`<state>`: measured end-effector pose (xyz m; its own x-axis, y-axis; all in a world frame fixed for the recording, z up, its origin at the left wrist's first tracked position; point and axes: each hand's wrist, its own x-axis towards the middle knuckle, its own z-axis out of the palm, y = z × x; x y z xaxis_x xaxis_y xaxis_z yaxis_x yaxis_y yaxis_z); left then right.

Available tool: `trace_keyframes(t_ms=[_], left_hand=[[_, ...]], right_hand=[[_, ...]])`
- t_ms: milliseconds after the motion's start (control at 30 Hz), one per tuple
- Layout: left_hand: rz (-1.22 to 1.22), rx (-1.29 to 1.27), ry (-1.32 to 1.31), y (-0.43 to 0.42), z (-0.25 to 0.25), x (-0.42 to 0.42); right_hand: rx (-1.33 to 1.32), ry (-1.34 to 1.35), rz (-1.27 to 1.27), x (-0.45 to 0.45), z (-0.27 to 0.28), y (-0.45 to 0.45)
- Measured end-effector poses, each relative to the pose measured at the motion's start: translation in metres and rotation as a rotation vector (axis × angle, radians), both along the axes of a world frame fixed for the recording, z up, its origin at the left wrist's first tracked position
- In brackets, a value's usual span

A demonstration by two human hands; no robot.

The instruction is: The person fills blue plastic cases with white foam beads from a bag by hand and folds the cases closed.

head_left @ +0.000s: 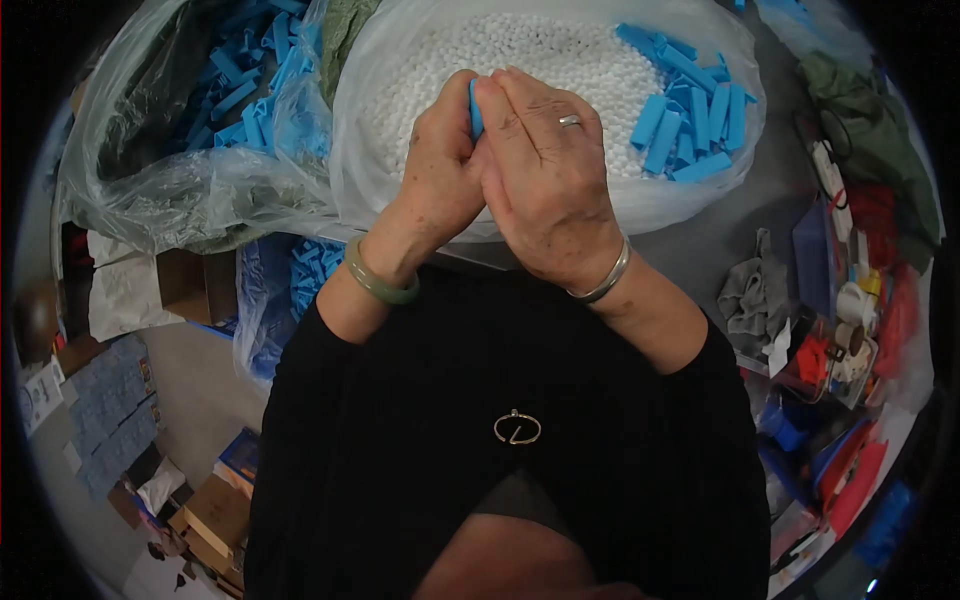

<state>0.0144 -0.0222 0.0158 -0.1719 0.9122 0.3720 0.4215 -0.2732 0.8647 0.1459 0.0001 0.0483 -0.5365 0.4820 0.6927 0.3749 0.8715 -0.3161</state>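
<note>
My left hand (437,165) and my right hand (550,170) are pressed together over the front part of an open bag of small white pellets (500,45). Between them they grip a small blue plastic piece (476,110); only a sliver of it shows, and the fingers cover the rest. My right thumb lies along its top end. On the right side of the same bag, several blue rectangular plastic pieces (697,110) lie heaped on the pellets. A green bangle is on my left wrist, and a silver bangle on my right.
Another clear bag (130,215) with many blue pieces (245,80) stands at the left. Below it are a cardboard box (195,288) and more small blue parts (313,270). A grey cloth (755,288) and assorted clutter (850,310) lie at the right.
</note>
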Motion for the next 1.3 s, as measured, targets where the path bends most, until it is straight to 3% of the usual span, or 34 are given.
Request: trace_keyframes(t_ms=[200, 333, 367, 467, 533, 600, 633, 700, 767, 833, 900, 1000, 1100, 1167, 1300], left_hand=[[-0.024, 0.029, -0.018, 0.001, 0.008, -0.004], [-0.091, 0.086, -0.2, -0.006, 0.03, -0.009], [-0.074, -0.023, -0.201, -0.018, 0.041, -0.015], [0.041, -0.187, -0.25, -0.061, 0.062, -0.049], [0.214, -0.372, -0.047, -0.1, 0.066, -0.093], [0.315, -0.482, 0.424, -0.135, 0.074, -0.131], [0.317, -0.483, 0.421, -0.155, 0.073, -0.148], [0.458, -0.549, 1.097, -0.183, 0.065, -0.167], [0.519, -0.533, 0.995, -0.188, 0.063, -0.173], [0.58, -0.52, 0.891, -0.187, 0.065, -0.17], [0.565, -0.536, 0.428, -0.172, 0.066, -0.16], [0.523, -0.418, 0.379, -0.156, 0.067, -0.156], [0.541, -0.328, 0.398, -0.141, 0.07, -0.149], [0.539, -0.284, 0.369, -0.133, 0.067, -0.147], [0.439, -0.18, 0.297, -0.118, 0.065, -0.132]], right_hand=[[0.004, -0.011, -0.005, 0.004, 0.01, -0.001], [-0.218, 0.148, 0.17, 0.014, 0.015, 0.012], [-0.338, 0.223, 0.25, 0.018, 0.014, 0.021], [-0.232, -0.004, -0.034, 0.066, 0.006, 0.076], [-0.275, -0.222, -0.253, 0.107, -0.005, 0.114], [-0.292, -0.378, -0.366, 0.139, -0.02, 0.142], [-0.336, -0.48, -0.421, 0.151, -0.03, 0.152], [-0.378, -0.587, -0.47, 0.153, -0.036, 0.159], [-0.461, -0.78, -0.476, 0.149, -0.037, 0.162], [-0.422, -0.759, -0.44, 0.151, -0.052, 0.166], [-0.375, -0.732, -0.403, 0.149, -0.054, 0.17], [-0.455, -0.764, -0.376, 0.144, -0.041, 0.169], [-0.361, -0.589, -0.396, 0.142, -0.031, 0.164], [-0.845, -0.152, -0.259, 0.141, -0.039, 0.171], [-1.049, 0.058, -0.071, 0.112, -0.032, 0.163]])
